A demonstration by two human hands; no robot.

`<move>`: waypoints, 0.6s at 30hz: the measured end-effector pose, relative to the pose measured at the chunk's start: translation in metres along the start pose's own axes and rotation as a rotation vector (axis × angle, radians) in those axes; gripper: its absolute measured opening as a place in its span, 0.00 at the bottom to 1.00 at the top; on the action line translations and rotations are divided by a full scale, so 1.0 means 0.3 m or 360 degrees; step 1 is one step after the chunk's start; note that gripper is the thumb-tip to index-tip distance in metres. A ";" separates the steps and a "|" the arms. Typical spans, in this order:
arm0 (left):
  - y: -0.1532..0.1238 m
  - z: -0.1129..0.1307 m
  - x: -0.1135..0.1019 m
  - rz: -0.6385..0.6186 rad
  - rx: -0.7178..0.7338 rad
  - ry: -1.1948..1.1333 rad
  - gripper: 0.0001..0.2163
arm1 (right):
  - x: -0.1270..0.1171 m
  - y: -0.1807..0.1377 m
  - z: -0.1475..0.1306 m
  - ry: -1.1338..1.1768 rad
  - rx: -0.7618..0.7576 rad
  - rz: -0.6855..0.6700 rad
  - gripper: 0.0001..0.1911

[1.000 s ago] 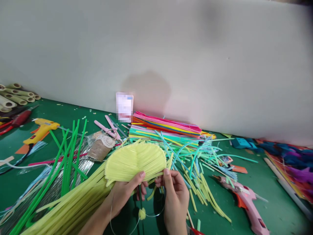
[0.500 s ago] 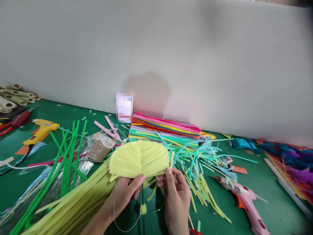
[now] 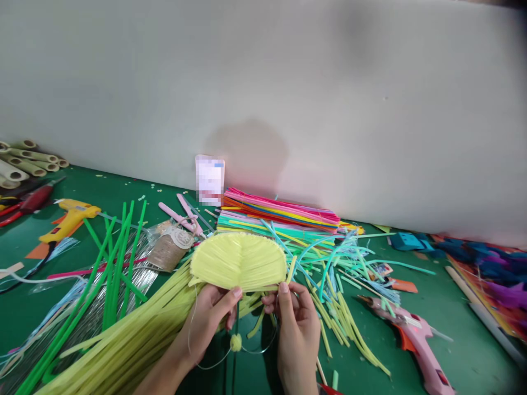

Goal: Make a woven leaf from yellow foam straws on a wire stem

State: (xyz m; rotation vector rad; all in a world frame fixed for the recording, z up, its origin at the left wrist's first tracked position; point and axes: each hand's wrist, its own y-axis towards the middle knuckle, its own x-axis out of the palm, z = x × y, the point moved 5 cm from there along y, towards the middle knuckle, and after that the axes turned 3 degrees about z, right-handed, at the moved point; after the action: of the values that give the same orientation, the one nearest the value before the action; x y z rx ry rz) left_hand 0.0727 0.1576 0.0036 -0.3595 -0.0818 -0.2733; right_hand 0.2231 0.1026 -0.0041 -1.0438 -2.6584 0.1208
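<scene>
A pale yellow leaf-shaped piece [image 3: 239, 260], made of pipe cleaners laid side by side with a centre seam, is held up in front of me. My left hand [image 3: 209, 318] is closed on its lower edge, thumb in front and fingers behind. At the lower right corner, my right hand [image 3: 300, 329] pinches the edge between thumb and fingers. Below the leaf hangs a thin clear loop of thread or wire [image 3: 214, 366] with a small fuzzy yellow ball [image 3: 235, 343] on it. Yellow pipe cleaners [image 3: 123, 340] lie in a thick bundle beneath my left forearm.
A pink glue gun [image 3: 415, 334] lies at right, a yellow one [image 3: 72, 219] at left. Colourful pipe cleaner bundles [image 3: 280, 211] rest by the wall. Nearby are a twine roll [image 3: 168, 249], pink-handled tool [image 3: 181, 216], green stems [image 3: 113, 274] and yellow offcuts [image 3: 349, 329].
The leaf has shifted slightly right and up, its left end most, and my left hand has risen with it. The fuzzy ball has swung a little left and up. My right hand stays nearly still.
</scene>
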 end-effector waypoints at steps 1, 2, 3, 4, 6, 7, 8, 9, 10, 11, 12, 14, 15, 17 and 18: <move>0.002 -0.008 -0.002 -0.0003 0.0006 -0.0022 0.21 | 0.001 0.000 0.001 -0.0002 0.0002 -0.0008 0.17; 0.004 -0.017 -0.004 -0.0008 0.0012 -0.0044 0.21 | 0.001 0.001 0.000 -0.0004 0.0001 -0.0014 0.17; 0.006 -0.025 -0.007 -0.0009 0.0017 -0.0063 0.20 | 0.002 0.001 0.000 -0.0004 0.0000 -0.0019 0.17; 0.007 -0.032 -0.008 -0.0009 0.0024 -0.0078 0.20 | 0.003 0.001 -0.001 -0.0004 0.0001 -0.0025 0.17; 0.007 -0.041 -0.009 -0.0003 0.0036 -0.0083 0.19 | 0.005 0.001 -0.003 -0.0001 0.0002 -0.0026 0.16; 0.007 -0.042 -0.010 0.0016 0.0040 -0.0076 0.19 | 0.005 0.001 -0.003 0.0001 0.0001 -0.0024 0.16; 0.007 -0.041 -0.011 0.0042 0.0046 -0.0068 0.19 | 0.006 0.001 -0.004 0.0001 0.0001 -0.0023 0.17; 0.006 -0.039 -0.011 0.0064 0.0054 -0.0055 0.19 | 0.006 0.001 -0.005 -0.0001 -0.0001 -0.0019 0.17; 0.005 -0.035 -0.010 0.0074 0.0065 -0.0033 0.19 | 0.005 0.000 -0.006 -0.0002 -0.0002 -0.0010 0.17; 0.005 -0.031 -0.009 0.0074 0.0073 -0.0007 0.20 | 0.004 0.000 -0.006 -0.0002 0.0000 -0.0001 0.17; 0.003 -0.027 -0.008 0.0067 0.0077 0.0019 0.21 | 0.004 -0.001 -0.007 -0.0001 -0.0001 0.0004 0.17; -0.001 -0.022 -0.005 0.0023 0.0056 0.0082 0.22 | 0.009 -0.004 -0.009 0.0002 0.0004 -0.0031 0.16; -0.004 -0.022 -0.007 0.0019 0.0038 0.0110 0.22 | 0.014 -0.006 -0.009 0.0010 0.0010 -0.0075 0.16; -0.010 -0.023 -0.014 0.0051 -0.0007 0.0145 0.22 | 0.028 -0.010 -0.007 0.0037 0.0038 -0.0191 0.15; -0.012 -0.025 -0.018 0.0072 -0.0027 0.0145 0.22 | 0.034 -0.012 -0.005 0.0061 0.0062 -0.0247 0.15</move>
State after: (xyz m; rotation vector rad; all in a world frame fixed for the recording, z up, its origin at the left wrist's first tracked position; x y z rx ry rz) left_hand 0.0669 0.1531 -0.0029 -0.3652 0.0179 -0.2456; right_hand 0.2140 0.1068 0.0003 -0.8160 -2.6792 0.1191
